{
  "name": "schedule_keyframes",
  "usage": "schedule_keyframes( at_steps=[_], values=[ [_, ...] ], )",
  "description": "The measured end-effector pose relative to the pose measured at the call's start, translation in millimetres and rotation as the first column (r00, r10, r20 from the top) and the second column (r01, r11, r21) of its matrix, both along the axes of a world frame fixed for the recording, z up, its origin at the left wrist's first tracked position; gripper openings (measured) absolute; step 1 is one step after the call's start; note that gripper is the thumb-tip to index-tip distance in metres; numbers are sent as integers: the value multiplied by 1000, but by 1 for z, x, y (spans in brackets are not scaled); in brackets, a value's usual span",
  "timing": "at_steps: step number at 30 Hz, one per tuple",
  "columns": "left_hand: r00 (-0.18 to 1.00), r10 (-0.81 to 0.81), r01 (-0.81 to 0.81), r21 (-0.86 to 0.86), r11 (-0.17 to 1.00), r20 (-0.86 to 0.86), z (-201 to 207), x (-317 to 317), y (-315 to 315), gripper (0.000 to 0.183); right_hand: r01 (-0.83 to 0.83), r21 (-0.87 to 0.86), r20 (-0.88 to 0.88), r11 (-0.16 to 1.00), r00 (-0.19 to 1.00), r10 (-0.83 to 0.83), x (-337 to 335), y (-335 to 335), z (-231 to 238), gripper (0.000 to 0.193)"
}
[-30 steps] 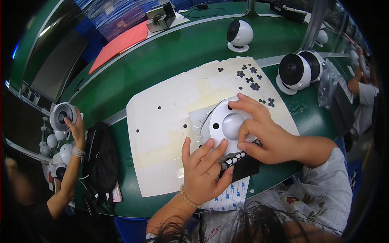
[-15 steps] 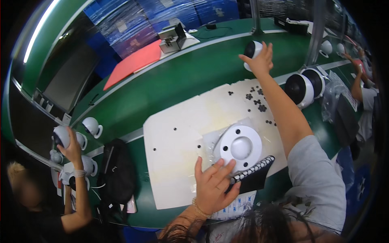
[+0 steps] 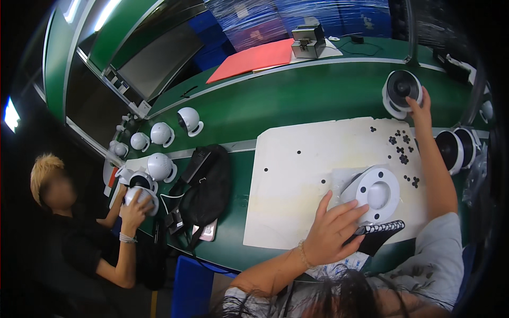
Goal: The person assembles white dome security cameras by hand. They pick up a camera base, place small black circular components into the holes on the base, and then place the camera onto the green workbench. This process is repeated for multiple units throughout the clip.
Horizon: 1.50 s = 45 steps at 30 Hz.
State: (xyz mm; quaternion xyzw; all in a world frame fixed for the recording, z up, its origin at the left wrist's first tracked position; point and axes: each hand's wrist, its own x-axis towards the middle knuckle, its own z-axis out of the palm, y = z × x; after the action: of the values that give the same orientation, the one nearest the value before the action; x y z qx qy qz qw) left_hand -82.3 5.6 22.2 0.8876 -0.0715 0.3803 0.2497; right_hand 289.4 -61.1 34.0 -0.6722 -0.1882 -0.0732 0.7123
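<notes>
Right hand is way out at the far right of the green bench, and it has a white ball with a black face! Thumb or finger laid over that dark front, the rest curled around the edge: partly closed, a proper hold. Whether the ball's foot touches the bench, I cannot tell from this angle.

Down to the left hand, fingers spread wide and gripping nothing, its fingertips at the near edge of a white ring base. That base faces up on the pale board, a clear bag beneath it, three black dots showing around its round hollow. Just beside it, nearer the person, lies a black strip with a row of pale ovals along one edge (a neat little pattern, that), and a white sheet with blue print pokes out below.

Clusters of black dots crowd the board's far right corner. Over on the left, past a black bag, a co-worker's hand clasps another white ball, with more balls standing beyond.
</notes>
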Motion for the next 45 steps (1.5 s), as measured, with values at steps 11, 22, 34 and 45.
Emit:
schedule_keyframes(
  at_steps=[11, 22, 34, 45],
  values=[
    [991, -117, 83, -412, 907, -60, 3, -10, 0, 14, -267, -99, 95, 959, 956, 276, -120, -152, -32, 70],
    [989, -144, 81, -864, 496, 10, -4, -9, -9, 19, -373, -464, 644, 803, 481, 595, -204, -116, 35, 60],
    [978, -148, -40, -829, 558, -147, 0, -10, 0, 11, -794, -310, -7, 523, 552, 834, -207, -100, 37, 36],
    [938, -254, -40, -803, 595, -235, 3, -11, 8, 13, -563, -495, 566, 661, 368, 738, -176, -107, 33, 5]
  ],
)
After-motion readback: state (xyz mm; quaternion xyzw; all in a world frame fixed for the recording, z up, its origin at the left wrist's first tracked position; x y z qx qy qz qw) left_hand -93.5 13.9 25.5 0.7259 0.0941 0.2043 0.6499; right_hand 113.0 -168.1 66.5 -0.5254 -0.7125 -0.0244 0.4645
